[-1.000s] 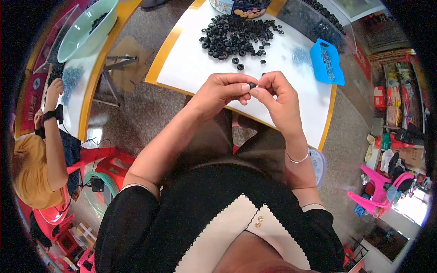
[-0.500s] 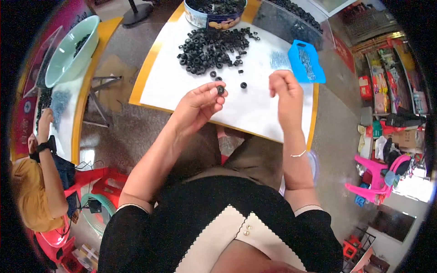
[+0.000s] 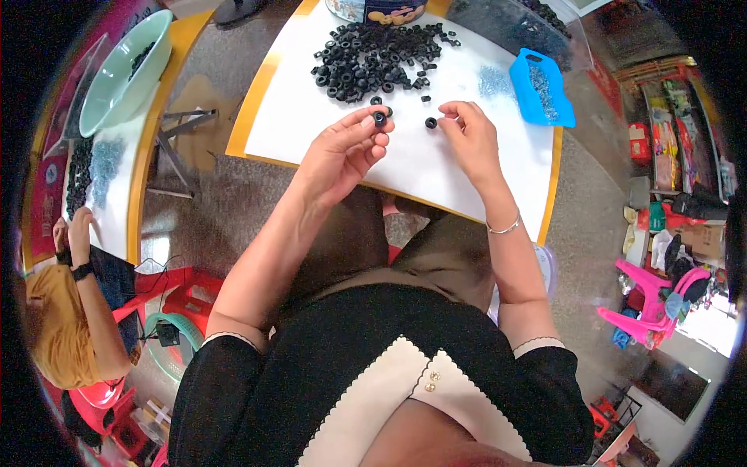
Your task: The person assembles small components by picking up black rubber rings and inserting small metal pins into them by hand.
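Note:
Between the thumb and fingers of my left hand (image 3: 342,152) is a small black ring (image 3: 379,118), its hole turned upward. My right hand (image 3: 471,140) is across from it above the white table top (image 3: 436,171), thumb and fingertips pinched together. Whatever those fingers hold, if anything, is too small to make out. Just left of the right fingertips lies a loose black ring (image 3: 431,123). Beyond the left hand spreads a heap of similar black rings (image 3: 366,62), with a few stray ones at its near edge.
At the right of the table, a blue scoop-shaped tray (image 3: 566,115) holds small pale shiny bits; more bits (image 3: 494,82) lie beside it. A printed tin (image 3: 354,12) and a clear bin (image 3: 498,31) stand behind. At left, another person works at a table with a green basin (image 3: 105,109).
My right hand has moved left, away from the blue tray and close to the loose black ring. My left hand keeps its ring. The whole view has shifted slightly.

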The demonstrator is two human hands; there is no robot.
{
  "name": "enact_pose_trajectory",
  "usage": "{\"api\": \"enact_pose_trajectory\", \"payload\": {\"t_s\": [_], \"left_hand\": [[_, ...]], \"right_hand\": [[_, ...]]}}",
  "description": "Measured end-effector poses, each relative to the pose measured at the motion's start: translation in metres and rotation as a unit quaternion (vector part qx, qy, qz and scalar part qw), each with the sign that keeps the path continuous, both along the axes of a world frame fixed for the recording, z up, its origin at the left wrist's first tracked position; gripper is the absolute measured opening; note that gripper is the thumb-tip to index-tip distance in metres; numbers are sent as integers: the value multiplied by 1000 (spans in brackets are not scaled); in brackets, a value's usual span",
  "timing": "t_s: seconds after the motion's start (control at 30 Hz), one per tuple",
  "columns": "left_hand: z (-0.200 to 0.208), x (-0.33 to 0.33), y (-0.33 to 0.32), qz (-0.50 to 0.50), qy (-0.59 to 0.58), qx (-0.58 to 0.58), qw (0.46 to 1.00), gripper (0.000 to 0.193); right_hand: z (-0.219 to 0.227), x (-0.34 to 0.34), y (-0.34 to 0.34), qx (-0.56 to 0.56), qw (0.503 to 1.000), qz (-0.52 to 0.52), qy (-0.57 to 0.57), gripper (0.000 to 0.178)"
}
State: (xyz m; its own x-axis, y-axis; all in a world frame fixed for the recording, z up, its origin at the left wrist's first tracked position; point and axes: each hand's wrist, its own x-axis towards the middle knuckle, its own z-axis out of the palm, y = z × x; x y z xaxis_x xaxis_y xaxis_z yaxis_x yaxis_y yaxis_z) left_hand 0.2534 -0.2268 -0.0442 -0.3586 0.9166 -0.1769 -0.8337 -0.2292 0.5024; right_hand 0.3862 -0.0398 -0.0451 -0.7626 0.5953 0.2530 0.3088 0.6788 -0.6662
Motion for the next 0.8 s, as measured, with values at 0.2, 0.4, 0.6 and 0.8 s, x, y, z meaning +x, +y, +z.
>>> {"api": "enact_pose_trajectory", "payload": {"t_s": [0.2, 0.4, 0.6, 0.8], "left_hand": [[-6, 7, -4, -1, -27, -6, 1000, 29], [2, -2, 1, 8, -6, 4, 1000, 28], [-6, 2, 0, -9, -32, -9, 999, 28], [-1, 3, -1, -12, -28, -6, 1000, 28]], "right_hand": [[-18, 7, -9, 26, 999, 4, -29, 16], [0, -21, -9, 7, 998, 31, 46, 15], [-10, -27, 5, 77, 997, 2, 20, 13], [-10, -33, 10, 195, 978, 68, -42, 15]]}}
